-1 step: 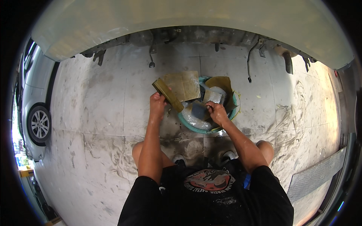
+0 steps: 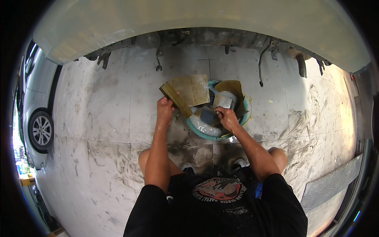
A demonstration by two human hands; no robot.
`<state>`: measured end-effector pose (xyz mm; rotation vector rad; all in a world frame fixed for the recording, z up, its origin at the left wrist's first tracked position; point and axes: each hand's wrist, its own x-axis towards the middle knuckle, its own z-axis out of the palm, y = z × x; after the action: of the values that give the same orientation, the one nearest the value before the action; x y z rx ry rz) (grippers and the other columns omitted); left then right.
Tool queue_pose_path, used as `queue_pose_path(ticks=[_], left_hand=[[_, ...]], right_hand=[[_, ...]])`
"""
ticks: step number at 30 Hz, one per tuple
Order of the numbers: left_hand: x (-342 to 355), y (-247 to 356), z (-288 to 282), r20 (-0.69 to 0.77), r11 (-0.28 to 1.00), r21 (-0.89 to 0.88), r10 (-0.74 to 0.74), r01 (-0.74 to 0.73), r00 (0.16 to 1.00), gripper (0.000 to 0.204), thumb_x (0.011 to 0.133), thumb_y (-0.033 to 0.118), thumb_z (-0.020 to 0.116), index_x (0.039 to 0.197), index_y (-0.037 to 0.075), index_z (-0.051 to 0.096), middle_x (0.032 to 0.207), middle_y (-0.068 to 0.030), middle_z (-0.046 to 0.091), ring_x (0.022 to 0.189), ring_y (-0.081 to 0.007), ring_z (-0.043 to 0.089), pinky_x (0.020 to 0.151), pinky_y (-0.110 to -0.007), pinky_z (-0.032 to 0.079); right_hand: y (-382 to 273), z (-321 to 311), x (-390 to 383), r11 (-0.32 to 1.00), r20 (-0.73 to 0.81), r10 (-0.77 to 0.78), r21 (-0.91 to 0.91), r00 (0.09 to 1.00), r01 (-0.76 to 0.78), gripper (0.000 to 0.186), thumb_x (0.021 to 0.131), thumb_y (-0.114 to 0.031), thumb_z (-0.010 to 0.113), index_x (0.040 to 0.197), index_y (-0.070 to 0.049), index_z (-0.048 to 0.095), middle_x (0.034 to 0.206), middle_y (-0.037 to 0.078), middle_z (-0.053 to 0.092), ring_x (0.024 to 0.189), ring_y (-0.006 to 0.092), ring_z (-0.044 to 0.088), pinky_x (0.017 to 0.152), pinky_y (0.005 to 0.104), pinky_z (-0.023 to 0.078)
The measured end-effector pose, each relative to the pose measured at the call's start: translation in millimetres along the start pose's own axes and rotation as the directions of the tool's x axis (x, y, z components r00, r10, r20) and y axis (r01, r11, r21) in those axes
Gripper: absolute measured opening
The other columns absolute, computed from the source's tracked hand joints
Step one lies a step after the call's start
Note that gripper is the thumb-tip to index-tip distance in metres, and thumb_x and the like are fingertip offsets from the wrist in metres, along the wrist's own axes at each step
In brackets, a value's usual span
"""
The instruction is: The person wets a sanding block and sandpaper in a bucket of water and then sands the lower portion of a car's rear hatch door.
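Note:
Over the left side of a teal basin (image 2: 198,132), my left hand (image 2: 164,110) is closed round a long olive-brown sanding block (image 2: 176,99). Its lower end reaches to the rim. Just beyond it a tan sheet of sandpaper (image 2: 191,87) leans out past the far left rim. Inside the basin, my right hand (image 2: 227,118) pinches the edge of a dark grey piece of sandpaper (image 2: 208,117). A curled brown sheet (image 2: 231,87) stands at the basin's far right, by a whitish wet piece (image 2: 223,101). What lies beneath these is partly hidden.
A pale car body panel (image 2: 189,15) spans the far side, with brackets and an exhaust pipe (image 2: 301,65) hanging below it. A silver car (image 2: 38,93) stands at the left. The tiled floor (image 2: 106,118) is smeared. A metal plate (image 2: 329,183) lies at the right.

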<state>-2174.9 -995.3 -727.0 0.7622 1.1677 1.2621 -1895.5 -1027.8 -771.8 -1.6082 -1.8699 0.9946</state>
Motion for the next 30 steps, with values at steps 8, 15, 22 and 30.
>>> queue_pose_path(ticks=[8, 15, 22, 30], left_hand=[[1, 1, 5, 0.016, 0.998, -0.055, 0.028, -0.027, 0.999, 0.022, 0.094, 0.008, 0.059, 0.111, -0.003, 0.067, 0.094, -0.0063, 0.070, 0.077, -0.0127, 0.065, 0.069, -0.027, 0.054], [-2, 3, -2, 0.010, 0.999, -0.022, 0.043, -0.043, 0.999, 0.021, 0.094, 0.008, 0.059, 0.111, -0.002, 0.068, 0.092, -0.0056, 0.071, 0.076, -0.0124, 0.066, 0.067, -0.026, 0.053], [4, -1, 6, -0.003, 0.997, 0.058, 0.046, -0.045, 0.999, 0.021, 0.093, 0.006, 0.056, 0.108, 0.000, 0.070, 0.090, -0.0038, 0.071, 0.069, -0.0083, 0.061, 0.061, -0.023, 0.047], [9, -4, -3, -0.052, 0.993, 0.088, 0.085, -0.081, 0.995, 0.022, 0.094, 0.011, 0.056, 0.110, 0.003, 0.070, 0.086, 0.0014, 0.068, 0.066, -0.0026, 0.055, 0.055, -0.019, 0.039]], right_hand=[[7, 5, 2, 0.974, 0.063, -0.155, 0.177, 0.986, 0.142, 0.021, 0.088, -0.005, 0.061, 0.108, -0.007, 0.068, 0.090, 0.022, 0.067, 0.085, 0.0359, 0.066, 0.079, 0.0381, 0.052], [-46, -30, 6, 0.999, -0.243, -0.010, -0.052, 0.970, -0.002, 0.025, 0.083, 0.001, 0.060, 0.105, -0.007, 0.069, 0.092, 0.021, 0.067, 0.088, 0.0389, 0.066, 0.079, 0.0419, 0.053], [3, -17, 6, 0.989, -0.064, -0.147, 0.005, 0.987, 0.148, 0.030, 0.078, 0.006, 0.058, 0.104, -0.005, 0.068, 0.088, 0.020, 0.068, 0.080, 0.0300, 0.067, 0.074, 0.0364, 0.052], [15, -33, 22, 0.753, -0.135, 0.219, 0.653, 0.966, -0.079, 0.017, 0.086, 0.002, 0.059, 0.099, 0.000, 0.069, 0.085, 0.008, 0.070, 0.074, 0.0127, 0.059, 0.072, 0.0269, 0.048]])
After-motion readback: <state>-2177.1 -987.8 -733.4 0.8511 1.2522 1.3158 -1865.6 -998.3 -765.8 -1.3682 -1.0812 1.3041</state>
